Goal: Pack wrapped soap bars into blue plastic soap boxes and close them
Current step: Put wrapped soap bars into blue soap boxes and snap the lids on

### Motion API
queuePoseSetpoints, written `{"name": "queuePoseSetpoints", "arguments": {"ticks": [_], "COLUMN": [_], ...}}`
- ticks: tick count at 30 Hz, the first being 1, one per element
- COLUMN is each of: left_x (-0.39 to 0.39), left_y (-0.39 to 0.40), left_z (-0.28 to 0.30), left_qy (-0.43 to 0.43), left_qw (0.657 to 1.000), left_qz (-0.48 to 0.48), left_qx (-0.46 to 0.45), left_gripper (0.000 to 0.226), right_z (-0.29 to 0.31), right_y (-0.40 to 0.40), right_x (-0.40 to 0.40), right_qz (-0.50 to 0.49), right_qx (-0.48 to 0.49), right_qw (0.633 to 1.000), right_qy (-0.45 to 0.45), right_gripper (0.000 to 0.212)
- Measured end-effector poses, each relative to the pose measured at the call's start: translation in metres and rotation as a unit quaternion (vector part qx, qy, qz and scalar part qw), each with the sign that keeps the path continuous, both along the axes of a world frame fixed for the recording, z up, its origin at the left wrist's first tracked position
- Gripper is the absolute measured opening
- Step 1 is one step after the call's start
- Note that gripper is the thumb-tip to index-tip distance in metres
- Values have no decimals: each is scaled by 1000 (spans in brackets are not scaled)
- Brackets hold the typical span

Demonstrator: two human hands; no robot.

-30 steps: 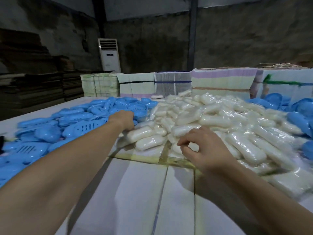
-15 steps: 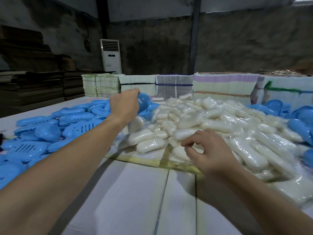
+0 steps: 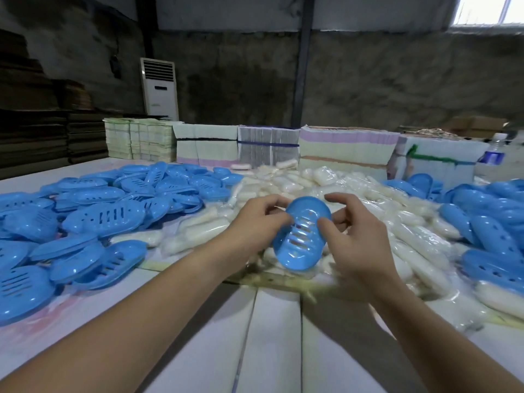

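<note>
A blue plastic soap box point(image 3: 301, 245) with slots in its shell is held up over the table, between both hands. My left hand point(image 3: 255, 222) grips its left side with thumb and fingers. My right hand point(image 3: 357, 236) grips its right side, thumb on the slotted face. Whether a soap bar is inside the box is hidden. A large heap of wrapped white soap bars point(image 3: 354, 199) lies just behind and to the right of the hands.
A pile of blue soap boxes point(image 3: 99, 211) covers the table's left side and another pile point(image 3: 487, 211) lies at the right. Bundled flat cartons point(image 3: 343, 146) line the far edge. A water bottle point(image 3: 494, 154) stands far right. White boards point(image 3: 269, 336) form the near tabletop.
My left hand has lifted a blue soap box from the left pile and brought it to the middle. My right hand has left the soap heap and taken hold of the box's other side.
</note>
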State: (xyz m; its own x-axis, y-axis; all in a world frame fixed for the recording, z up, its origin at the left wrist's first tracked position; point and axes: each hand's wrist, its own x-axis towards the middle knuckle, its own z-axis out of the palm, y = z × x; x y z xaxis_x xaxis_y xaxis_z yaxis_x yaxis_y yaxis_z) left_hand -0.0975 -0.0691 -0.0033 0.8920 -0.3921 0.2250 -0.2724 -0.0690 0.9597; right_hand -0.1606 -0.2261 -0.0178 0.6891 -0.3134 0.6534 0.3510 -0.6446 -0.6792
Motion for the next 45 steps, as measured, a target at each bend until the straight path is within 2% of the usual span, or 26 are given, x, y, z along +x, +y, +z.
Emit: {"name": "queuePoseSetpoints", "arguments": {"ticks": [2,5,8,12,15,20,23,25,27,29,31,33,37,41,43,45], "left_x": [0,6,10,5,-2,-14,-17,-17,-17,-16,-14,-13,-12,-12,-11,-10], "left_y": [9,27,34,27,23,17,13,12,13,13,13,13,14,12,11,11], "left_z": [-3,-5,-9,-14,-13,-15,-16,-17,-16,-17,-18,-19,-21,-23,-25,-26], "left_qy": [64,124,157,129,63,24,7,-9,-32,-50,-67,-79,-99,-126,-131,-127], "left_qw": [991,944,908,927,946,954,958,955,950,948,946,943,941,934,931,932], "left_qz": [-112,-304,-387,-352,-299,-253,-225,-216,-208,-196,-185,-185,-188,-187,-191,-193], "left_qx": [-25,-10,-14,19,103,159,178,202,230,246,257,264,264,278,282,278], "left_gripper": [24,54,73,79,74,55,53,51,47,46,48,51,52,55,56,55], "right_z": [1,4,7,8,7,3,9,19,32,38,37,35,33,31,33,37], "right_y": [-1,-5,-8,-10,-10,-9,-13,-27,-47,-64,-70,-67,-64,-58,-55,-53], "right_x": [0,-2,-7,-7,-8,-8,-8,-10,-16,-22,-25,-25,-24,-24,-25,-27], "right_qz": [9,51,74,56,58,50,41,-14,-107,-168,-177,-173,-159,-152,-143,-109], "right_qx": [18,31,1,-29,-58,-118,-136,-151,-187,-224,-233,-225,-222,-247,-245,-209], "right_qw": [1000,998,996,995,993,985,985,984,967,928,894,886,891,894,908,941], "right_qy": [10,36,58,73,86,114,101,90,137,246,339,366,362,342,308,244], "right_gripper": [30,33,35,26,20,19,14,14,16,32,50,61,70,65,61,53]}}
